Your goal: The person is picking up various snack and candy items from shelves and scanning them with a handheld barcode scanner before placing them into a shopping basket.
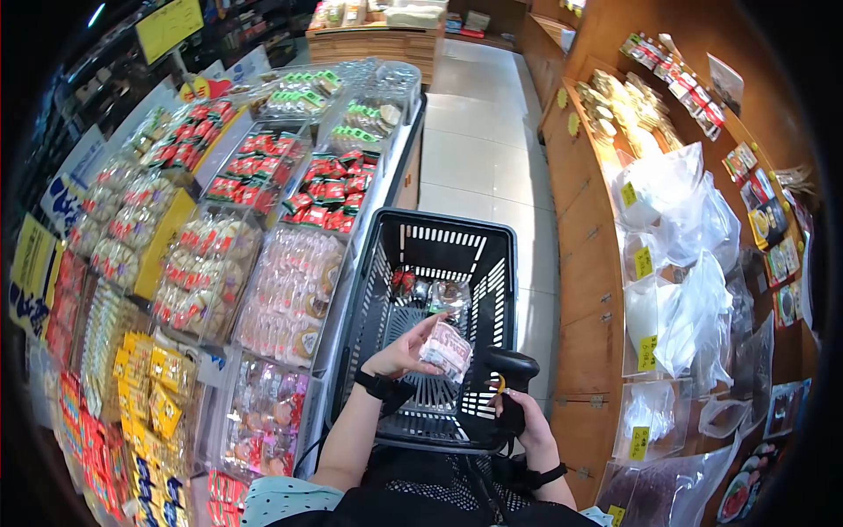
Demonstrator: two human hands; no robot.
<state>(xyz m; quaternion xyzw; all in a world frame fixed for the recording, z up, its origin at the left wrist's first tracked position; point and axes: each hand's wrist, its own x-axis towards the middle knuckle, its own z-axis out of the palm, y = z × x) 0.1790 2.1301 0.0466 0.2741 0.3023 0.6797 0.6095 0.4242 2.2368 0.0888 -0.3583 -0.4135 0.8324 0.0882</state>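
Over the black plastic basket [507,263], my left hand [399,353] pinches a small wrapped snack packet [448,352], white with pinkish print. My right hand [524,423] is wrapped round the grip of a black handheld barcode scanner [512,367] with a yellow trigger. The scanner head is just right of the packet, apart from it, above the basket's right side. At the far end of the basket lie a red-wrapped item [403,281] and a clear package [450,295]. Part of the basket floor is hidden behind my left hand and the packet.
A sloped display to my left holds bins of red packets [332,189], pink-white packets [290,294] and yellow packets [154,386]. Wooden shelving [571,290] with clear plastic bags [680,307] lines the right. A tiled aisle [470,132] runs ahead towards a wooden counter [378,57].
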